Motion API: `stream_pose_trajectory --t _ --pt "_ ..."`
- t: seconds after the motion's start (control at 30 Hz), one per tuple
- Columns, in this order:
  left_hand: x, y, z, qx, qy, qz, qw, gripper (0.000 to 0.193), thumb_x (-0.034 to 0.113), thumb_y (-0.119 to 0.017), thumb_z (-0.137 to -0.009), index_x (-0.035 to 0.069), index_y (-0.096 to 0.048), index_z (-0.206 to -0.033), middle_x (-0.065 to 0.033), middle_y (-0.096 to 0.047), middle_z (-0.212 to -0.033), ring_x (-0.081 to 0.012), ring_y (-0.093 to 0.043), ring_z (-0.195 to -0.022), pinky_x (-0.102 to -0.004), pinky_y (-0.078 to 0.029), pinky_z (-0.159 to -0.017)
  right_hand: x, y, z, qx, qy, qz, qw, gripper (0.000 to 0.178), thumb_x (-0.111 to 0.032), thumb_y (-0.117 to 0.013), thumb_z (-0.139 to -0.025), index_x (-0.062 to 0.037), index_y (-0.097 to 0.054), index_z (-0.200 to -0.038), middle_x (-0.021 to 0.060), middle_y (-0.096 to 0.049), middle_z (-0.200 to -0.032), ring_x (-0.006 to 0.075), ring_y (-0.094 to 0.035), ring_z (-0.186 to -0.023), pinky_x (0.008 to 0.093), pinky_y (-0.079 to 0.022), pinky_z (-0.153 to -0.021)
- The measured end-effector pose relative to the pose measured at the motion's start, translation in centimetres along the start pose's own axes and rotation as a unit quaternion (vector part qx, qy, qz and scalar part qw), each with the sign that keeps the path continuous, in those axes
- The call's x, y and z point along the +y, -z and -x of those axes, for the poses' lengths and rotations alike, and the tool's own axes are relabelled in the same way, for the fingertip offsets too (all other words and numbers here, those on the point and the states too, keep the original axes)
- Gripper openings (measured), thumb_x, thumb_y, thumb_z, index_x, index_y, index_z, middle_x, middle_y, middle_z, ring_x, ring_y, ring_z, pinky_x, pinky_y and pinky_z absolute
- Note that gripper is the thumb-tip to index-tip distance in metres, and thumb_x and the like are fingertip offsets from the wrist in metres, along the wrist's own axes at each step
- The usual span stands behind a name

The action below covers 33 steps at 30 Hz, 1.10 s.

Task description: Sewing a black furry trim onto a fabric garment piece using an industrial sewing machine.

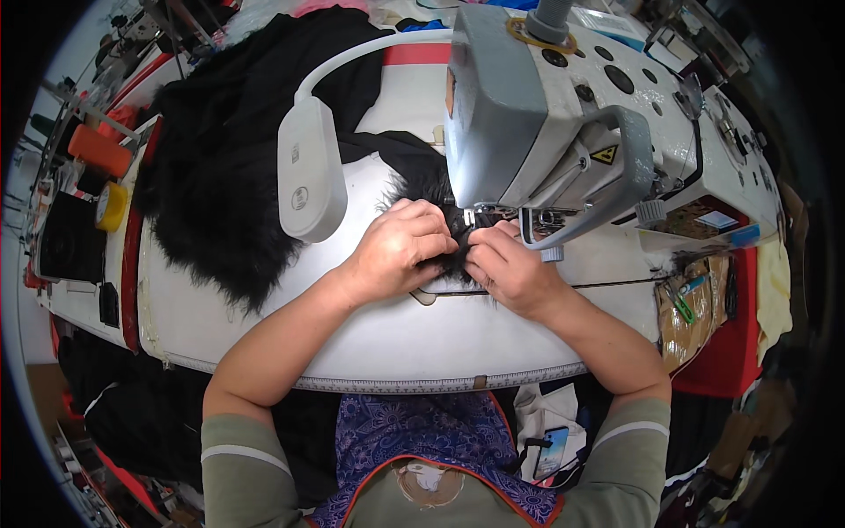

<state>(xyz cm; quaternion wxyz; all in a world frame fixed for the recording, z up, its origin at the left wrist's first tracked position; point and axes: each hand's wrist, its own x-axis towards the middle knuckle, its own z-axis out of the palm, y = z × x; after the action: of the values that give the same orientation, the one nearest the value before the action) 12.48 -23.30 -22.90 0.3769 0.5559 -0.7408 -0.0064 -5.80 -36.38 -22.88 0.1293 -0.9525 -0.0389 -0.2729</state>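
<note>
Black fabric with a furry trim (426,180) lies under the head of a sewing machine (502,106), close to its needle and presser foot (469,217). My left hand (400,246) grips the furry edge just left of the foot, its fingers curled and pressed together. On the other side, my right hand (512,268) pinches the same black piece right beside the foot. The fingertips of both hands are partly sunk in the fur, and the seam between them is hard to make out. More of the black furry garment (220,176) spreads over the table at the left.
A white lamp (312,172) on a bent arm hangs left of the machine head. A measuring tape strip (422,385) runs along the table's front edge. Green-handled snips (680,304) lie on brown wrapping at the right. An orange cone (99,151) and yellow roll (112,207) stand at the left.
</note>
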Motion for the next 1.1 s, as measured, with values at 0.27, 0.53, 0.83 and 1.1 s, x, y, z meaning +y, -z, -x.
stream_pose_trajectory --t 0.27,0.53,0.83,1.1 --pt "0.2 0.9 0.8 -0.044 -0.086 -0.066 0.993 0.024 0.008 -0.070 -0.066 0.006 -0.071 -0.089 -0.0040 -0.065 -0.091 -0.0222 -0.064 -0.095 -0.0344 -0.052 -0.078 0.9 0.8 1.4 -0.048 0.053 -0.063 0.995 0.033 -0.002 -0.075 -0.066 -0.0028 -0.068 -0.098 0.0078 -0.061 -0.095 0.0253 -0.062 -0.084 0.0393 -0.051 -0.076" --pt "0.3 1.5 0.9 -0.062 -0.148 -0.112 0.981 0.020 0.011 -0.064 -0.070 0.003 -0.069 -0.088 -0.0080 -0.066 -0.096 -0.0254 -0.065 -0.098 -0.0353 -0.057 -0.080 0.7 0.8 1.1 -0.028 0.083 -0.057 0.995 0.033 -0.002 -0.076 -0.067 0.0009 -0.068 -0.099 0.0086 -0.063 -0.103 0.0241 -0.062 -0.084 0.0366 -0.052 -0.074" --pt "-0.2 1.6 0.8 -0.021 -0.123 -0.120 0.985 0.020 0.008 -0.065 -0.068 0.004 -0.068 -0.087 -0.0065 -0.065 -0.093 -0.0219 -0.065 -0.093 -0.0313 -0.057 -0.076 0.5 0.8 1.0 -0.052 0.068 0.007 0.996 0.039 -0.007 -0.073 -0.069 -0.0005 -0.067 -0.107 0.0070 -0.063 -0.106 0.0210 -0.058 -0.080 0.0337 -0.049 -0.074" --pt "0.1 1.7 0.2 -0.038 -0.033 -0.093 0.994 0.023 0.007 -0.069 -0.064 0.001 -0.069 -0.086 -0.0063 -0.066 -0.095 -0.0212 -0.063 -0.088 -0.0336 -0.055 -0.072 -0.5 1.3 0.3 -0.038 0.030 -0.013 0.999 0.046 -0.008 -0.074 -0.066 0.0005 -0.065 -0.111 0.0067 -0.059 -0.101 0.0230 -0.057 -0.082 0.0356 -0.047 -0.073"
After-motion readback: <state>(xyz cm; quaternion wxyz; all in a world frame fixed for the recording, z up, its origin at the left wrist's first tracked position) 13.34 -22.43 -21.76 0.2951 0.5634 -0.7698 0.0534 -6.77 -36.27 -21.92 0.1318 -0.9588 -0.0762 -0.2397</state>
